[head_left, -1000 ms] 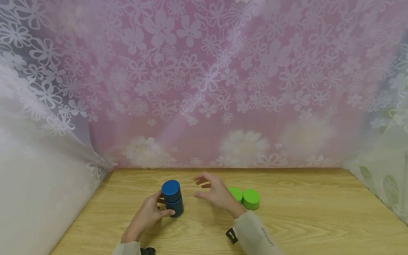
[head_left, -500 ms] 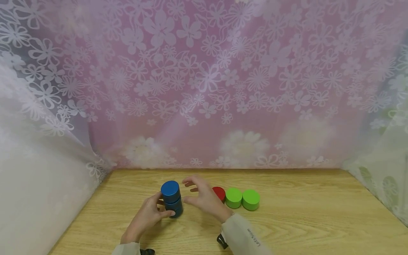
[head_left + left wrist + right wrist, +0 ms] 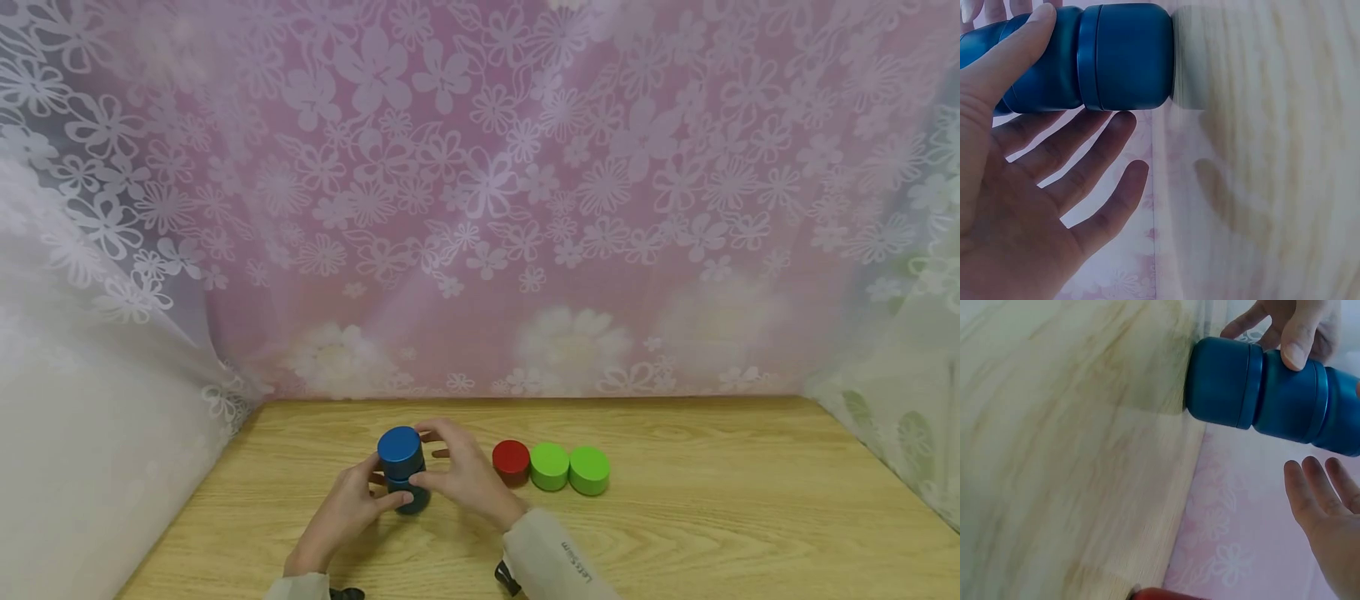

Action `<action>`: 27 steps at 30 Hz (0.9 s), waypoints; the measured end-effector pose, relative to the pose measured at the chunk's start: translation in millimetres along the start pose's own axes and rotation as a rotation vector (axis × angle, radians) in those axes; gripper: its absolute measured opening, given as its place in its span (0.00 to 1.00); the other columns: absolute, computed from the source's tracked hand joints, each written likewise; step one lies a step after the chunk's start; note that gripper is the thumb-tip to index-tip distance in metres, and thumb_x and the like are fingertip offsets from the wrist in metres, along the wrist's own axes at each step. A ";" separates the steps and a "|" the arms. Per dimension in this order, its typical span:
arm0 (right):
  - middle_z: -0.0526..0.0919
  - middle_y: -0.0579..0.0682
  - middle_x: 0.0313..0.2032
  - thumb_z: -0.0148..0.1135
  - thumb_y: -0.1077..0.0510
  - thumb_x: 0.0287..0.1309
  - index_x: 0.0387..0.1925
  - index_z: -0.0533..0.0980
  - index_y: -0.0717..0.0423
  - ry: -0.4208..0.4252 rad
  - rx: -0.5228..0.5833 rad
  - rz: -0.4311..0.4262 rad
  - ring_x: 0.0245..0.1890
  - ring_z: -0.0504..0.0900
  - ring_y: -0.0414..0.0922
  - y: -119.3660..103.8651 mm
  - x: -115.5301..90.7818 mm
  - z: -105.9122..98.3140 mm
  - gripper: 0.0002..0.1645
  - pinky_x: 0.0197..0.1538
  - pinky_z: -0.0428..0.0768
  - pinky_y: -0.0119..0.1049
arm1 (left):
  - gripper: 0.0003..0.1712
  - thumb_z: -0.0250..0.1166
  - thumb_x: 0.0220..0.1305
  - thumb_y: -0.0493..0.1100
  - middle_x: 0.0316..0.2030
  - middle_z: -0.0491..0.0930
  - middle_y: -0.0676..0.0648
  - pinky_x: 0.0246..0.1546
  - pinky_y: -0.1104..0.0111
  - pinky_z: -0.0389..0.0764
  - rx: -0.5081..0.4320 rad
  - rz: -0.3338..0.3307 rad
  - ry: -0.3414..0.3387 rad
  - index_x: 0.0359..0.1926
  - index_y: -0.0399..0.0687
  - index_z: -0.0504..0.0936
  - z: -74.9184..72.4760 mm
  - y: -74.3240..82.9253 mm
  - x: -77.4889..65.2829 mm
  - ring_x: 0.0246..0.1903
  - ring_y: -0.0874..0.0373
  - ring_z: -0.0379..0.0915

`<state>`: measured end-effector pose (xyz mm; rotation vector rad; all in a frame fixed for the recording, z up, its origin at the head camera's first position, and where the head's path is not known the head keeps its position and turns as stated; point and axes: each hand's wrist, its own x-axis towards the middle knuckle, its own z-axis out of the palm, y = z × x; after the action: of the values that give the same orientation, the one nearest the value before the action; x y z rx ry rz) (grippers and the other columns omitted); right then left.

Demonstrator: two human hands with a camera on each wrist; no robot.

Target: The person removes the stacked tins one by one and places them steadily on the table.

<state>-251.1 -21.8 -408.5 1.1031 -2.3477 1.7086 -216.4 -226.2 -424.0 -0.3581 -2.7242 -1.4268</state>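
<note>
Three blue round tins (image 3: 401, 457) stand stacked upright on the table, left of its middle. My left hand (image 3: 343, 510) holds the stack from the left; in the left wrist view its thumb lies on the middle tin (image 3: 1060, 75), with the fingers behind. The bottom tin (image 3: 1217, 381) rests on the tabletop. My right hand (image 3: 472, 485) is at the stack's right side, thumb in front and fingers reaching behind the top tin. In the right wrist view several of its fingers (image 3: 1310, 487) are straight and apart from the tins. Whether its thumb touches is unclear.
A red round tin (image 3: 512, 463) and two green round tins (image 3: 550, 467) stand in a row to the right of my right hand, on the wooden table (image 3: 712, 500). A pink floral curtain (image 3: 487, 208) hangs along the back edge.
My right hand has moved left to the blue stack, uncovering the red tin and the nearer green one. The left hand has kept its hold, and the stack stays almost in place.
</note>
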 end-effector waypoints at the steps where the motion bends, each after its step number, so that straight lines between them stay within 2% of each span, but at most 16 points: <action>1: 0.77 0.55 0.60 0.73 0.67 0.58 0.63 0.72 0.61 0.002 0.001 -0.003 0.59 0.76 0.56 0.1 0.3 1.0 0.32 0.58 0.79 0.53 | 0.38 0.77 0.59 0.40 0.50 0.82 0.37 0.43 0.49 0.84 0.003 0.000 0.001 0.66 0.30 0.72 0.1 -0.4 -0.1 0.46 0.42 0.81; 15: 0.76 0.56 0.60 0.74 0.67 0.58 0.63 0.72 0.61 0.026 -0.015 -0.065 0.61 0.75 0.55 2.0 2.9 9.7 0.32 0.58 0.79 0.53 | 0.38 0.77 0.59 0.42 0.50 0.82 0.37 0.43 0.50 0.85 -0.004 0.019 -0.014 0.66 0.31 0.72 -0.7 -2.5 -2.6 0.45 0.42 0.81; 22: 0.76 0.55 0.60 0.74 0.68 0.57 0.62 0.73 0.60 0.031 -0.020 -0.071 0.61 0.75 0.53 3.2 5.4 15.2 0.32 0.59 0.79 0.44 | 0.37 0.76 0.60 0.43 0.51 0.82 0.37 0.44 0.48 0.84 0.011 0.050 -0.016 0.66 0.34 0.73 0.7 -4.0 -1.8 0.46 0.41 0.81; 27: 0.76 0.54 0.59 0.75 0.68 0.56 0.59 0.74 0.60 0.051 -0.025 -0.072 0.60 0.76 0.53 2.1 5.8 17.9 0.30 0.59 0.79 0.40 | 0.37 0.76 0.60 0.43 0.50 0.82 0.38 0.44 0.48 0.84 0.006 0.045 -0.013 0.66 0.34 0.72 -0.1 -4.6 -2.8 0.46 0.41 0.81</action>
<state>-250.1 -39.6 -414.8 1.1124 -2.2646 1.6589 -214.8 -229.3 -428.0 -0.4272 -2.7123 -1.4096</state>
